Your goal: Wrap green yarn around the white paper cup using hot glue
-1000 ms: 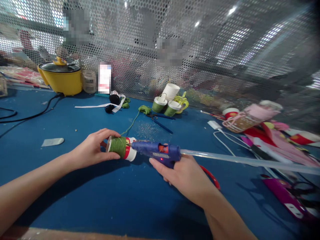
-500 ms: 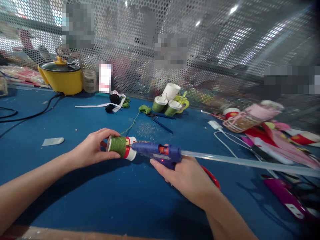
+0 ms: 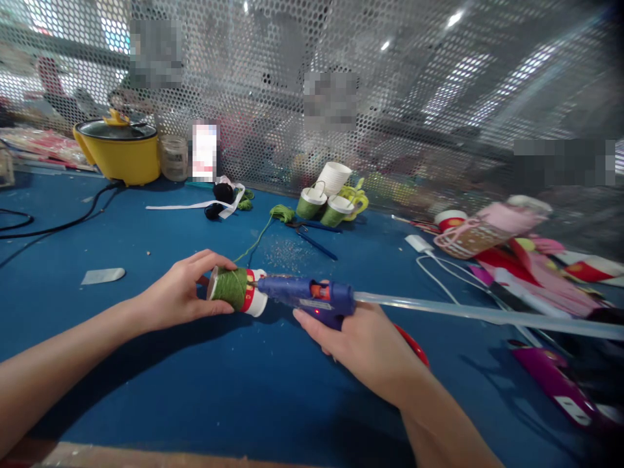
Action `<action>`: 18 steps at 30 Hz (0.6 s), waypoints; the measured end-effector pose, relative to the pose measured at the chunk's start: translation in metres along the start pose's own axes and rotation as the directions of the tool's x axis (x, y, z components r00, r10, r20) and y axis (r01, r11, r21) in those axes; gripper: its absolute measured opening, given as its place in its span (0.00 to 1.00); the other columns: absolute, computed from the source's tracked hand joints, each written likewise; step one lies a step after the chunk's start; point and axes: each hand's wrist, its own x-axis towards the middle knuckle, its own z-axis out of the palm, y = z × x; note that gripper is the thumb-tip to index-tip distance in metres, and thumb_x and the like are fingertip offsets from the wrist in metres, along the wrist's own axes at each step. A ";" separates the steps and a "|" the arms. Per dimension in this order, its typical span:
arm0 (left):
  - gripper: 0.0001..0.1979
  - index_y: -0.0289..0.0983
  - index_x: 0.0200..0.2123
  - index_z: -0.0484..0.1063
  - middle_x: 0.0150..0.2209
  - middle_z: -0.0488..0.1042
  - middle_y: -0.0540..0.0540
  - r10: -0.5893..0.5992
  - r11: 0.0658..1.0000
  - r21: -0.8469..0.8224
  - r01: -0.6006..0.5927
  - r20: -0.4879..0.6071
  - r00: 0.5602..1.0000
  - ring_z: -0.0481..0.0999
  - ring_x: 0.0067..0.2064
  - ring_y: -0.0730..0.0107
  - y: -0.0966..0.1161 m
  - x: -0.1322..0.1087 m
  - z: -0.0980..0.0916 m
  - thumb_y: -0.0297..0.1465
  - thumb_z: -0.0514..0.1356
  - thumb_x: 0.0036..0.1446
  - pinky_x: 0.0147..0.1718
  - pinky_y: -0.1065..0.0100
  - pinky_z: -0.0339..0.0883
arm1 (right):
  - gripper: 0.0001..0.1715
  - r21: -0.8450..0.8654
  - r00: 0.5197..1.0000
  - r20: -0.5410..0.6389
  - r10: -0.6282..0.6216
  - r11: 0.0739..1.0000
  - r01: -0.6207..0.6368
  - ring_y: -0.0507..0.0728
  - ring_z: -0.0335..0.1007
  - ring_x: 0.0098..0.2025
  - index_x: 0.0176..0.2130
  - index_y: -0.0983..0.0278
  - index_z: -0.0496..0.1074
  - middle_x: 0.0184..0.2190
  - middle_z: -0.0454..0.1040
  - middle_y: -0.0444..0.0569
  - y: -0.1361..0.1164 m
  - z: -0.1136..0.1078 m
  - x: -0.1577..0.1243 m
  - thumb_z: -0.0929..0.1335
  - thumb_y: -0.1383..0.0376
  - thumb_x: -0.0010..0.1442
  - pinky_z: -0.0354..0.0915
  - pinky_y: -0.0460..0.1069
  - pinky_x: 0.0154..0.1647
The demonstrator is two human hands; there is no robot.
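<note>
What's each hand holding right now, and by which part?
Left hand holds the cup around its green-wrapped end; right hand grips the glue gun by its handle, nozzle at the cup.

Blue glue gun [image 3: 312,300], green-wound cup [image 3: 237,290]

- The camera sits on the person's head and looks forward and down across the blue table [image 3: 146,390].
- It is close in. Both forearms run in from the near edge, and mid-frame the left hand [image 3: 178,294] is wrapped round a cup [image 3: 237,289] and the right hand [image 3: 363,341] round a glue gun [image 3: 307,296].
- It faces the mesh screen [image 3: 414,97] at the far side, with a yellow pot [image 3: 119,156] far left and a basket [image 3: 468,237] to the right.
</note>
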 end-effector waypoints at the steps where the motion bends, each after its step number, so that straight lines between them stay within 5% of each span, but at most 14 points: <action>1: 0.21 0.39 0.45 0.65 0.42 0.68 0.43 0.010 1.000 0.005 -0.010 0.001 1.000 0.72 0.41 0.61 0.000 0.000 0.000 0.39 0.63 0.49 0.35 0.62 0.73 | 0.11 0.005 1.000 0.001 0.007 1.000 -0.007 0.53 0.68 0.18 0.27 0.63 0.73 0.15 0.72 0.43 0.001 0.000 0.000 0.64 0.60 0.55 0.63 0.46 0.22; 18: 0.19 0.39 0.47 0.64 0.47 0.66 0.41 0.161 0.982 0.097 -0.165 0.045 0.986 0.70 0.46 0.60 0.003 -0.003 -0.001 0.32 0.63 0.51 0.45 0.60 0.66 | 0.10 0.061 0.998 -0.056 -0.016 0.998 0.019 0.55 0.69 0.19 0.29 0.61 0.74 0.12 0.69 0.41 0.000 0.002 0.003 0.65 0.60 0.55 0.62 0.47 0.20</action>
